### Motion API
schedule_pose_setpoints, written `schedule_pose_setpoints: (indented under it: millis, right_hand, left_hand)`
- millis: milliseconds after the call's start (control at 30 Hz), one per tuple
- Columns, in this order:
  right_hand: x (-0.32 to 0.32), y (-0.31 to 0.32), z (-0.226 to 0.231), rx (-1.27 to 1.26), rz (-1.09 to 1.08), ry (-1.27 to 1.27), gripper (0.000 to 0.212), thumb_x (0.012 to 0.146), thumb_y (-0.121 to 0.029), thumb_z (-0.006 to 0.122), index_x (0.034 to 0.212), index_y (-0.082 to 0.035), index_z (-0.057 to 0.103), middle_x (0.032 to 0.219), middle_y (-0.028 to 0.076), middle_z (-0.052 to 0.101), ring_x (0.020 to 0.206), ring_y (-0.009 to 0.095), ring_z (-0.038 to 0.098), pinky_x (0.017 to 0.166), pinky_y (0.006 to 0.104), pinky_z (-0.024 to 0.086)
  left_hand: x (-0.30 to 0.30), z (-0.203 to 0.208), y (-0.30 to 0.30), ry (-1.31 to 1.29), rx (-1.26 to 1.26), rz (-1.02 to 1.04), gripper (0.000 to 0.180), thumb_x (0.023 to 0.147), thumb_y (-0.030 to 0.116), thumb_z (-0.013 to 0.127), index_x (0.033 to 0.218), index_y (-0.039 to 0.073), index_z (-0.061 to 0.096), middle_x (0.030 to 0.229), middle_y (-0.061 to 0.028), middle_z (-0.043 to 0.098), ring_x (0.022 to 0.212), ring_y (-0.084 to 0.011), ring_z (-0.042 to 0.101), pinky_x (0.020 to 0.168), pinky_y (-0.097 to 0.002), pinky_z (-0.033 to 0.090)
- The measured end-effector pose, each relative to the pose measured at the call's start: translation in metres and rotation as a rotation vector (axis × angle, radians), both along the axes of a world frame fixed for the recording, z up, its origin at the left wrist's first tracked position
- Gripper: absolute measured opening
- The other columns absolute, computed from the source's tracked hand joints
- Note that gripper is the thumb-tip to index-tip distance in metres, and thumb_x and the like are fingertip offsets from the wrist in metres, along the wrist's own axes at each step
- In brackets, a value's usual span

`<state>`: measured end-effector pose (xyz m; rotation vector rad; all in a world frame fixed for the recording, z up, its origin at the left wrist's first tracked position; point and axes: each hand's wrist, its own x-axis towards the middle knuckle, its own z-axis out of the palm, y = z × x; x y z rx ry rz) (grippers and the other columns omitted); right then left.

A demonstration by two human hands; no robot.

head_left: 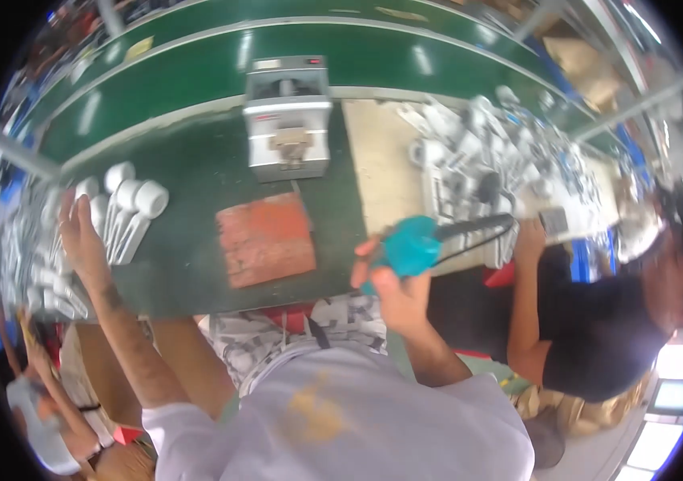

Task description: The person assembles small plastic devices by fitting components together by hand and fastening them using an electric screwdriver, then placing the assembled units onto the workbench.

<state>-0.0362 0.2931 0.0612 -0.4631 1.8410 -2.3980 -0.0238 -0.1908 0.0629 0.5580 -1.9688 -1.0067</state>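
Observation:
My right hand is closed around a teal handheld tool, raised over the front edge of the bench. A dark grey end and a thin black cord reach from the tool to the right; motion blur hides its exact kind. On the left, my left hand is raised with fingers stretched, and nothing shows in it. It is next to a group of white plastic parts with round cup-like heads and long stems. A worn reddish-orange square pad lies on the bench between my hands.
Behind the pad stands a grey-white bench machine. Many white and grey parts are heaped on the pale board at right. A co-worker's hand is close to the tool's dark end. A green conveyor runs across the back.

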Motion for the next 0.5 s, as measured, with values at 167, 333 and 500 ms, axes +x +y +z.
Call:
schedule_pose_setpoints:
  millis: [167,333,500]
  right_hand:
    - [0.003,0.021,0.002,0.091,-0.031,0.020,0.045,0.095,-0.032,0.067,0.121,0.002,0.052,0.106,0.013,0.062,0.075,0.020,0.064,0.066,0.0343,0.050]
    - [0.022,0.035,0.009,-0.020,-0.094,-0.056,0.046,0.094,-0.030,0.071,0.118,0.007,0.060,0.082,0.007,0.063,0.077,0.014,0.060,0.069,0.0290,0.047]
    - [0.039,0.048,0.014,0.072,-0.188,-0.057,0.061,0.091,-0.048,0.071,0.115,0.007,0.057,0.079,0.010,0.063,0.073,0.020,0.063,0.067,0.0329,0.049]
  left_hand:
    - [-0.083,0.043,0.269,-0.231,-0.056,-0.581,0.029,0.097,0.029,0.067,0.116,0.006,0.067,0.104,-0.0135,0.071,0.093,-0.0266,0.069,0.081,-0.0380,0.055]
    - [-0.151,-0.022,0.424,-0.420,-0.309,-0.949,0.061,0.089,0.060,0.063,0.102,0.000,0.068,0.103,-0.0192,0.070,0.097,-0.0386,0.068,0.085,-0.0461,0.055]
    - [-0.178,-0.059,0.467,-0.533,-0.285,-0.917,0.059,0.087,0.056,0.064,0.108,0.001,0.066,0.109,-0.0194,0.069,0.103,-0.0393,0.066,0.089,-0.0506,0.052]
